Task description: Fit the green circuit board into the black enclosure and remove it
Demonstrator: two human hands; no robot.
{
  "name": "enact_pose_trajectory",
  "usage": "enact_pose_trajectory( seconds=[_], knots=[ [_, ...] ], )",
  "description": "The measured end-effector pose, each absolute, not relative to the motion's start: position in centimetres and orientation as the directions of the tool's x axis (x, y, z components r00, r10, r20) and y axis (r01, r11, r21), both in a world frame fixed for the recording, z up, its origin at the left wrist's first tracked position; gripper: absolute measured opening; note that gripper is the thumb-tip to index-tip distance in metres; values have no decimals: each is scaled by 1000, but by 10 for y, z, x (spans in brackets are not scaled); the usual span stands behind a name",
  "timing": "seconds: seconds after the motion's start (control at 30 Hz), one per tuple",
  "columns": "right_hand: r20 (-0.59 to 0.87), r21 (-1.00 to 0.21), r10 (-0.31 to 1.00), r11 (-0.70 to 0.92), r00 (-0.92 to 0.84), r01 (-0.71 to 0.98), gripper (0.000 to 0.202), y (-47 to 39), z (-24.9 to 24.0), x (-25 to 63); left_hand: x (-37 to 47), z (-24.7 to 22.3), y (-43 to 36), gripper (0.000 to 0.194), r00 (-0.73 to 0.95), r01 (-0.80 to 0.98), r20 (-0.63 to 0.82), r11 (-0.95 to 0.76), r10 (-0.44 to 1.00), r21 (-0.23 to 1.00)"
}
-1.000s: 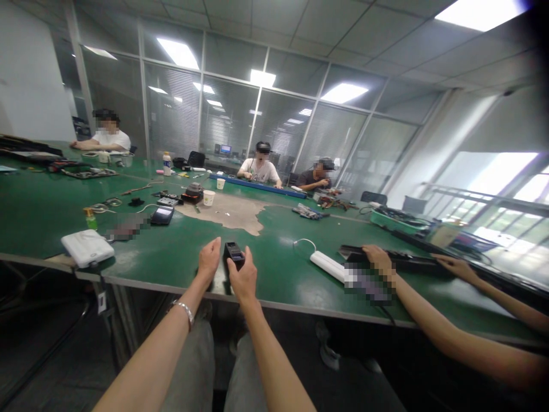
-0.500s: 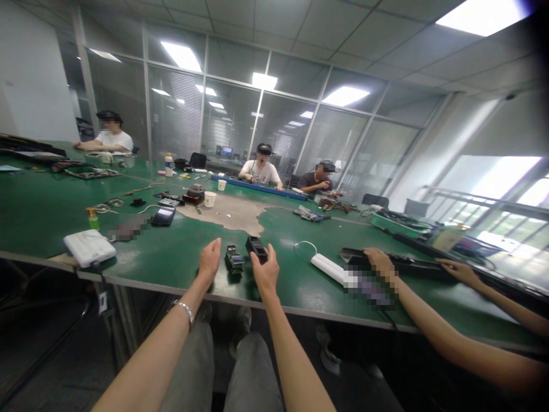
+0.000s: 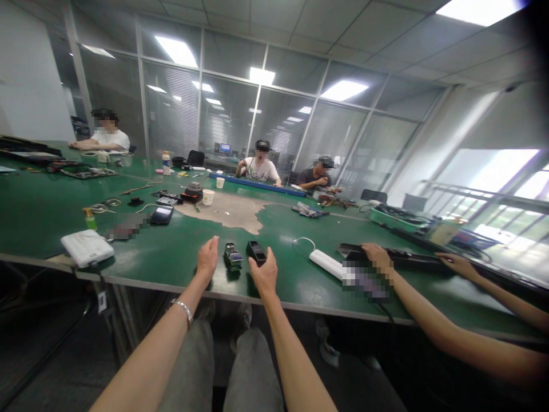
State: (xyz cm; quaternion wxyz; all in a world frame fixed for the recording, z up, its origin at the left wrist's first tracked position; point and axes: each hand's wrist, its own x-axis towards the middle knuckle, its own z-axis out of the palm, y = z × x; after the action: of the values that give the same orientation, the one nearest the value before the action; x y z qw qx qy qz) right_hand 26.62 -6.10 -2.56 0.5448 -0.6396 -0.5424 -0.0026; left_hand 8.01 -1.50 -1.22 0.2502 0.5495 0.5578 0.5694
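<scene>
On the green table before me, my left hand (image 3: 208, 257) rests on its edge with the fingers together and extended, and nothing shows in it. Just to its right lies a small stack of circuit boards (image 3: 234, 257), with gaps between it and both hands. My right hand (image 3: 265, 273) is around the near end of a black rectangular plastic case (image 3: 257, 252), thumb on the near left and fingers along the right side. The fingers' undersides are hidden.
A white power strip (image 3: 326, 265) lies to the right, where a neighbour's hands (image 3: 377, 258) touch a long black part (image 3: 412, 260). On the left are a white box (image 3: 88, 248), a green bottle (image 3: 90, 218) and a black device (image 3: 162, 214). Paper cups (image 3: 208, 197) stand farther back.
The black case has turned slightly and sits lower in my right hand, its top face more visible. My left hand stays nearly still. A person across the table has raised one hand.
</scene>
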Motion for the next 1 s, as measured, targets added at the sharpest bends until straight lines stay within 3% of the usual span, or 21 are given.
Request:
enact_pose_trajectory(
  seconds=[1.0],
  knots=[
    [650,-617,652,153,390,772,78,-70,-24,263,81,-20,-9,55,-290,214,296,-240,910,947]
  ],
)
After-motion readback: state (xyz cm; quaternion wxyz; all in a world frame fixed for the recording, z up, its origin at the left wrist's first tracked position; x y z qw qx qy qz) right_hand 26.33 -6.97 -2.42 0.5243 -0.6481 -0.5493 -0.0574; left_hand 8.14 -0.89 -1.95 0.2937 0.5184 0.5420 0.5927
